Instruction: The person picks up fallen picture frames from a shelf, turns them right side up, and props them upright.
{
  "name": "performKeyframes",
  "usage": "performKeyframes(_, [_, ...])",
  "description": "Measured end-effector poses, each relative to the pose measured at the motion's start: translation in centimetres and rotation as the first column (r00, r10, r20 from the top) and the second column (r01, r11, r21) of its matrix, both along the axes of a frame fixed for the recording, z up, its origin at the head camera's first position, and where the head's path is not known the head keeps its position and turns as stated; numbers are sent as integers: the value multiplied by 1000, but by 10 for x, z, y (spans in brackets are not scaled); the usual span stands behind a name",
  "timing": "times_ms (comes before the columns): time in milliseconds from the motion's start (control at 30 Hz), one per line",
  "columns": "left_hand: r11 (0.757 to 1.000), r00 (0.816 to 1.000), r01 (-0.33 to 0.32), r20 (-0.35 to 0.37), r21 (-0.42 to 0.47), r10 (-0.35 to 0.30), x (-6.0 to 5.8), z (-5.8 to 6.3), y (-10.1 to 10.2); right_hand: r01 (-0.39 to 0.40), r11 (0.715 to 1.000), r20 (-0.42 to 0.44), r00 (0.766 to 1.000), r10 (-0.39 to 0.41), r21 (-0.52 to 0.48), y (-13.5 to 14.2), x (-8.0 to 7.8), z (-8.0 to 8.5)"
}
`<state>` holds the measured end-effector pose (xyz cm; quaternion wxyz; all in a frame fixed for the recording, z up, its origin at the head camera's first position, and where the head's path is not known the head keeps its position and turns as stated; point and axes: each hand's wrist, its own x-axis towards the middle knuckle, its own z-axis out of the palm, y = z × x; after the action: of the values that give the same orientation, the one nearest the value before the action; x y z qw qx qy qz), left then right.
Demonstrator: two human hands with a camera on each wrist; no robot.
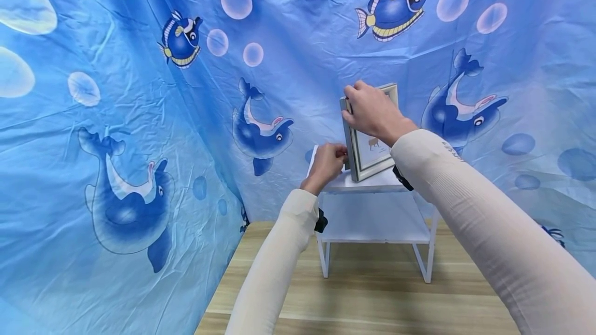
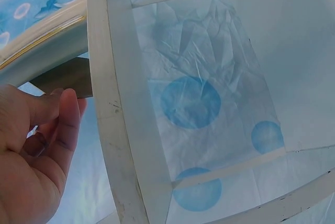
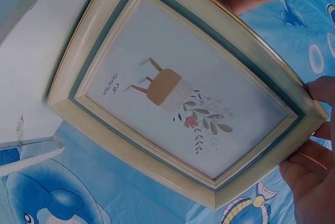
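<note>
A cream picture frame (image 1: 368, 155) with a green inner band stands upright on a small white table (image 1: 384, 185), slightly turned. Its print (image 3: 172, 90) shows a pot on legs with flowers and leaves. At the frame's top edge my right hand (image 1: 374, 112) grips the border, thumb on one side and fingers on the other. Low behind the frame, my left hand (image 2: 39, 150) pinches a thin brownish flap (image 2: 68, 77), which looks like the frame's back stand. Part of that flap is hidden behind the table's edge in the left wrist view.
Below the tabletop the table has a lower white shelf (image 1: 377, 221) on thin metal legs (image 1: 325, 260). Blue sea-print curtains (image 1: 288, 118) hang close behind and to the left. Wood-look flooring (image 1: 363, 304) lies underneath.
</note>
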<state>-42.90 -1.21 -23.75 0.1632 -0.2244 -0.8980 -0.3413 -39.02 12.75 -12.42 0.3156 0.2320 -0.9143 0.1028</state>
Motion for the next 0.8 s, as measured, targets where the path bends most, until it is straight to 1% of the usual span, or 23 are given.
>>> performKeyframes(233, [1000,1000,25,10,17,-25,1,-1,0,-19,999,30,999,20,-25,1,2,0])
performKeyframes(533, [1000,1000,21,-15,2,-21,3,-2,-2,-25,999,49,998,27,-26,2,2,0])
performKeyframes(800, [1000,1000,15,-8,4,-15,3,-1,-2,-44,999,26,999,44,-13,1,2,2])
